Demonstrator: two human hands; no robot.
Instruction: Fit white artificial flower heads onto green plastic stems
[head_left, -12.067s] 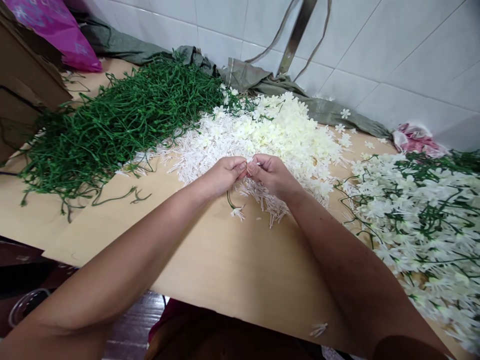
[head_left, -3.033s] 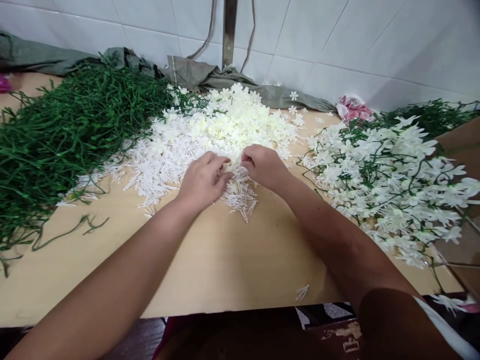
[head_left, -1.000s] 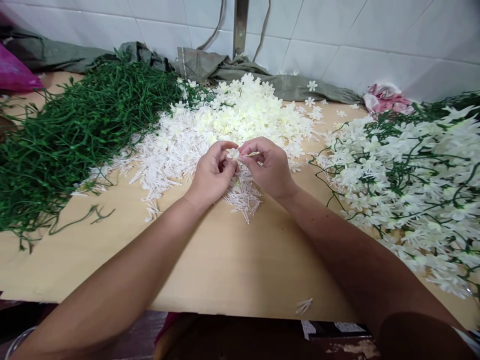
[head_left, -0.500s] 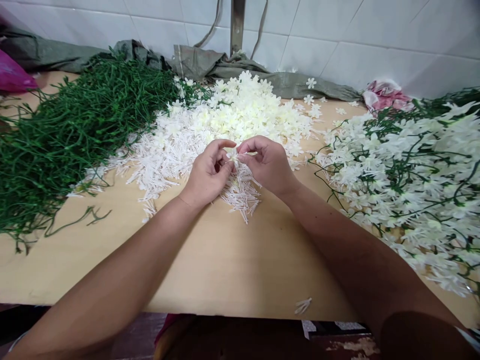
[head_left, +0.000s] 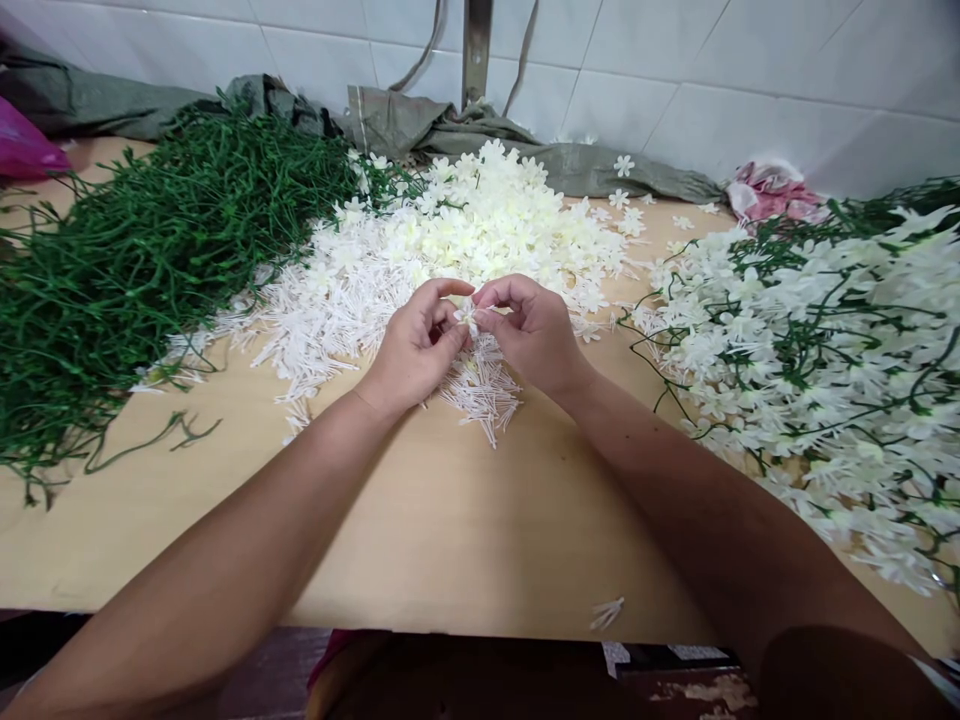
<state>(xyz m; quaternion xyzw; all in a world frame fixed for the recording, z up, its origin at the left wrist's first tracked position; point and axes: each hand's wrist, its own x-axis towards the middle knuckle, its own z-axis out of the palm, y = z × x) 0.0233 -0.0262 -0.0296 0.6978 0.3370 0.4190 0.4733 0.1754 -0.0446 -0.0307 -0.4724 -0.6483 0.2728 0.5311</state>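
Observation:
Between the fingertips of both hands is a small white artificial flower [head_left: 466, 316], its petals facing up toward me. My left hand [head_left: 421, 340] pinches it from the left with thumb and fingers closed. From the right, my right hand [head_left: 531, 325] grips its edge with thumb and forefinger. Just below the hands lies a small heap of thin white stamens [head_left: 484, 395]. Behind them spreads a pile of loose cream-white flower heads [head_left: 502, 215], with more white stamens [head_left: 330, 310] on its left side. Whether a stamen is inside the held flower is too small to tell.
A large heap of green plastic stems [head_left: 172, 230] covers the table's left. Finished-looking white flowers on green stems [head_left: 832, 360] crowd the right. Grey-green cloth [head_left: 600, 170] runs along the tiled wall, near a pink-and-white bundle [head_left: 776, 192]. A few stamens [head_left: 607, 612] lie by the front edge.
My right hand has shifted very slightly, and the flower between the fingertips shows a little more fully. Both hands otherwise keep their place and hold.

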